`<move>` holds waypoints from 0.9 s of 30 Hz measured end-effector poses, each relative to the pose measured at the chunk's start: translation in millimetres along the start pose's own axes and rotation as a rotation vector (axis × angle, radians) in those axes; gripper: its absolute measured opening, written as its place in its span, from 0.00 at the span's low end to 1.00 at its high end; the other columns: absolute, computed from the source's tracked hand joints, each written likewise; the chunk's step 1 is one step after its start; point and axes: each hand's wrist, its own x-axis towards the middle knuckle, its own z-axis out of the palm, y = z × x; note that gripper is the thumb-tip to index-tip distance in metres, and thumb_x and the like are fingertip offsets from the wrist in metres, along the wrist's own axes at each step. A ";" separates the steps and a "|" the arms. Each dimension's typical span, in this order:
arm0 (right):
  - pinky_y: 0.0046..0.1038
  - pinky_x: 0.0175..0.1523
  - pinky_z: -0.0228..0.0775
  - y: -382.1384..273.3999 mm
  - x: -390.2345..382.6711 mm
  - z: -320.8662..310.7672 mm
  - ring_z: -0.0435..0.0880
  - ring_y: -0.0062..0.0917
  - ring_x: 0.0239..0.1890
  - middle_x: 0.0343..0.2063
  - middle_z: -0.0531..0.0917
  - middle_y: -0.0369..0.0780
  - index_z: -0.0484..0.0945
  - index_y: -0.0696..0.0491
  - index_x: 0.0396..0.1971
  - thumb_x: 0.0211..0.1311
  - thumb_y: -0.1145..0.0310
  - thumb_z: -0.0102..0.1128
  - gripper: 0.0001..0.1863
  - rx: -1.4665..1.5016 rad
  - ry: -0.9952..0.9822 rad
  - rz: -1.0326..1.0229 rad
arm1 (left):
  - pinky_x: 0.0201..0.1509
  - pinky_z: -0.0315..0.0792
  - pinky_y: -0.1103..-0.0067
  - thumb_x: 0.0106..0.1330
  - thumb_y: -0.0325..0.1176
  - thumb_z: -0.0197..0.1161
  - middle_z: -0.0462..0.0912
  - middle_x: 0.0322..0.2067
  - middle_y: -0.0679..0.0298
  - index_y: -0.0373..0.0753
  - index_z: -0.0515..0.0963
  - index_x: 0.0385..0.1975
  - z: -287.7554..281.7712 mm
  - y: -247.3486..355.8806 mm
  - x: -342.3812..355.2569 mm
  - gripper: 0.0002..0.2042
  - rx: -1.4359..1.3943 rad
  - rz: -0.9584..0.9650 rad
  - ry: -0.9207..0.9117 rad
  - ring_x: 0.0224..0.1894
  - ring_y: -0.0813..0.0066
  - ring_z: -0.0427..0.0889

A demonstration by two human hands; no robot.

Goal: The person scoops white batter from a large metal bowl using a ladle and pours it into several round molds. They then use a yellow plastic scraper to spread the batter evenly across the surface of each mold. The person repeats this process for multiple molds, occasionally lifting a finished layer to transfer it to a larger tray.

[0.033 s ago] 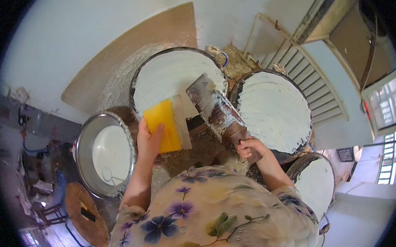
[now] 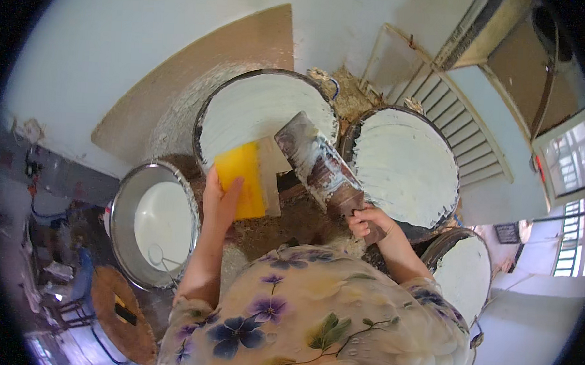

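Note:
My left hand (image 2: pixel 218 199) grips a scraper with a broad yellow body (image 2: pixel 240 180) and a pale, thin blade along its right side; my thumb lies across the yellow face. My right hand (image 2: pixel 371 222) is closed round the lower end of a wide, dark, flat scraper (image 2: pixel 319 163) smeared with white paste. The two tools are held close together, blade edges facing each other. Behind them is a round, dark-rimmed vat (image 2: pixel 263 106) with a smooth white surface. Another vat (image 2: pixel 404 164) with a rougher white surface lies to the right, past my right hand.
At left stands a metal pot (image 2: pixel 122 230) of white liquid, with a thin looped wire tool (image 2: pixel 156 253) at its near side. A third white-topped vat (image 2: pixel 463 271) sits near right. A slatted rack (image 2: pixel 455 118) leans by the wall. A brown round tabletop (image 2: pixel 123 318) is at lower left.

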 end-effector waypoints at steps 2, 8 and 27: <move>0.16 0.18 0.48 19.4 6.0 15.0 0.58 0.12 0.17 0.20 0.64 0.32 0.64 0.52 0.42 0.55 0.71 0.52 0.14 -0.039 0.112 0.033 | 0.42 0.67 0.83 0.59 0.23 0.50 0.72 0.41 0.62 0.34 0.57 0.53 -21.4 -3.0 2.9 0.20 -0.074 0.107 -0.094 0.40 0.77 0.72; 0.16 0.17 0.48 72.3 37.2 56.2 0.58 0.12 0.16 0.20 0.64 0.32 0.62 0.54 0.46 0.54 0.72 0.53 0.19 -0.133 0.140 0.064 | 0.45 0.66 0.80 0.57 0.32 0.55 0.73 0.41 0.60 0.34 0.60 0.52 -87.9 -30.5 -5.6 0.23 0.130 0.074 -0.051 0.41 0.76 0.71; 0.15 0.15 0.46 173.9 140.7 122.0 0.58 0.11 0.14 0.17 0.65 0.33 0.67 0.52 0.26 0.53 0.72 0.55 0.06 -0.236 0.352 0.207 | 0.43 0.67 0.78 0.56 0.34 0.55 0.74 0.37 0.62 0.35 0.66 0.46 -217.0 -57.7 -91.4 0.18 0.159 -0.090 -0.216 0.39 0.76 0.73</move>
